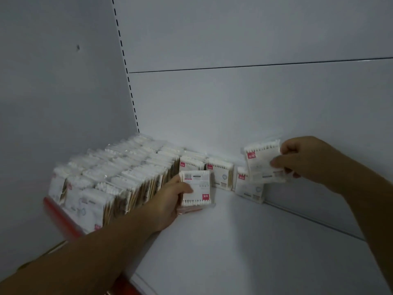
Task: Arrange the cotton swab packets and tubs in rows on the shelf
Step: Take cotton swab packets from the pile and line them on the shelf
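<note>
Several rows of white cotton swab packets [110, 177] stand upright, filling the left part of the white shelf [244, 241]. My left hand [170, 199] grips one packet [196, 189] upside down, its barcode side facing me, just right of the packed rows. My right hand [302, 158] pinches another packet [262, 161] above the shelf, near the back wall. Below that one a packet [247, 186] leans against the back wall, and two more packets [220, 173] stand behind my left hand's packet.
A red price strip [61, 216] runs along the shelf's front edge at left. The white back panel [255, 103] and the side wall [63, 92] with a slotted upright [127, 67] close in the corner. Bare shelf surface spreads to the right and front.
</note>
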Demonstrator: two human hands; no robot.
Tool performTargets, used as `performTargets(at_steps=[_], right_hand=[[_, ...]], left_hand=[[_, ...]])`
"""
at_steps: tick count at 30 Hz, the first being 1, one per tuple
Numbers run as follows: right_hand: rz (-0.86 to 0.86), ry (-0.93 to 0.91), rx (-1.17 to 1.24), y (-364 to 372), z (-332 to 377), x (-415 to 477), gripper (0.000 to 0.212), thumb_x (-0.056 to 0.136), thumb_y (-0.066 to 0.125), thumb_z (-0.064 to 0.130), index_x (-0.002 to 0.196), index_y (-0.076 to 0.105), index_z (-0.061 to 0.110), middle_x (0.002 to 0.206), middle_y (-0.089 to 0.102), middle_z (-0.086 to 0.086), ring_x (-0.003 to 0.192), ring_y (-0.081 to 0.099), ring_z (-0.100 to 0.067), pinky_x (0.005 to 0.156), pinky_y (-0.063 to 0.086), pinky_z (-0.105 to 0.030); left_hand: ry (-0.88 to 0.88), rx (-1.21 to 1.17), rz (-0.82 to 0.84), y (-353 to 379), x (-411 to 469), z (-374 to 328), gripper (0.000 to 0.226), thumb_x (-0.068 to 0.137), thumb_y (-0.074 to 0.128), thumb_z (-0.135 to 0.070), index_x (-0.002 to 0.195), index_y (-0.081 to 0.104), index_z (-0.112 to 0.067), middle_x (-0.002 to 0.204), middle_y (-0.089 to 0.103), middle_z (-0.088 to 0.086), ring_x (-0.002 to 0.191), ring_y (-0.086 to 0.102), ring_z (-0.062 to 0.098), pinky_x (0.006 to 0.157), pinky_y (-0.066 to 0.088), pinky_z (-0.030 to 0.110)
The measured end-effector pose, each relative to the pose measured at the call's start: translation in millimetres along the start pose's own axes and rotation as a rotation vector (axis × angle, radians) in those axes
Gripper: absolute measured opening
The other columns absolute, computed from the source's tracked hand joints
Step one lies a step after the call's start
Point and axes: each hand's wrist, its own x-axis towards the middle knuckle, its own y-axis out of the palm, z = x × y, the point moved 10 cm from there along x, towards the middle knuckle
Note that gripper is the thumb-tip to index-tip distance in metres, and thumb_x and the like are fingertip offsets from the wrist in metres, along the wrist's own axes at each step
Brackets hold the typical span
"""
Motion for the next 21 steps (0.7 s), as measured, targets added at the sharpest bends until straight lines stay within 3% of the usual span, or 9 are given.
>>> performTargets(at_steps=[2,6,8,10,12,15,17,21], right_hand=[[0.029,0.031,0.057,2.2,-3.7,-1.1,0.018,0.076,0.074,0.003,0.065,0.061,0.009,0.055,0.066,-0.003,0.049,0.062,-0.015,0.046,0.054,-0.026],[0.072,0.017,0.066,6.5,-3.4,-5.0,0.019,0.075,0.072,-0.001,0.079,0.059,0.013,0.077,0.065,-0.009,0.064,0.068,-0.021,0.053,0.059,-0.031],[0.07,-0.032,-0.025,7.8,0.8,-5.4,0.02,0.073,0.074,0.001,0.078,0.057,0.012,0.077,0.066,-0.01,0.066,0.069,-0.024,0.059,0.06,-0.037],[0.077,-0.08,-0.138,12.5,3.8,-5.4,0.023,0.069,0.079,0.008,0.077,0.058,0.014,0.075,0.067,-0.006,0.065,0.067,-0.021,0.058,0.057,-0.031],[0.084,-0.105,-0.248,21.4,2.9,-4.9,0.03,0.067,0.081,0.016,0.077,0.053,0.02,0.079,0.062,0.0,0.071,0.062,-0.018,0.057,0.048,-0.025],[0.051,-0.097,-0.338,33.8,-4.1,-5.7,0.039,0.07,0.079,0.021,0.083,0.042,0.024,0.079,0.053,0.008,0.071,0.053,-0.013,0.053,0.036,-0.023],[0.009,-0.098,-0.46,40.2,-6.5,-8.8,0.036,0.072,0.073,0.023,0.087,0.041,0.023,0.08,0.053,0.007,0.069,0.051,-0.013,0.053,0.034,-0.023],[-0.074,-0.115,-0.738,43.4,0.0,-17.0,0.036,0.074,0.069,0.041,0.084,0.037,0.026,0.088,0.057,0.004,0.072,0.047,-0.016,0.062,0.036,-0.024]], left_hand=[[0.01,0.116,0.008,5.2,-2.4,0.7,0.052,0.08,0.039,0.02,0.113,0.061,-0.012,0.108,0.071,0.017,0.092,0.07,0.032,0.072,0.06,0.04],[0.018,0.326,-0.029,15.7,-5.6,-15.9,0.042,0.08,0.053,0.018,0.111,0.056,-0.009,0.109,0.068,0.02,0.085,0.07,0.03,0.059,0.056,0.032],[0.103,0.552,-0.113,19.3,-2.9,-49.5,0.03,0.079,0.064,0.009,0.102,0.057,-0.009,0.101,0.068,0.02,0.072,0.068,0.02,0.055,0.055,0.028],[0.237,0.773,-0.123,35.2,1.4,-88.4,0.019,0.08,0.068,0.003,0.091,0.059,-0.01,0.091,0.069,0.016,0.068,0.069,0.016,0.058,0.055,0.026],[0.327,1.063,-0.058,60.4,5.8,-109.8,0.015,0.081,0.068,-0.002,0.09,0.062,-0.013,0.097,0.07,0.008,0.086,0.069,0.021,0.073,0.055,0.029],[0.402,1.691,0.124,98.8,15.1,-103.2,0.03,0.085,0.064,-0.011,0.114,0.062,-0.014,0.117,0.061,0.0,0.108,0.056,0.018,0.081,0.04,0.02],[0.408,1.799,0.224,112.1,21.3,-92.2,0.04,0.085,0.063,-0.01,0.125,0.06,-0.015,0.124,0.06,-0.001,0.113,0.053,0.017,0.087,0.038,0.02],[0.536,1.858,0.245,122.3,27.8,-84.7,0.036,0.087,0.062,-0.012,0.123,0.063,-0.018,0.123,0.062,-0.002,0.113,0.053,0.016,0.09,0.038,0.022]])
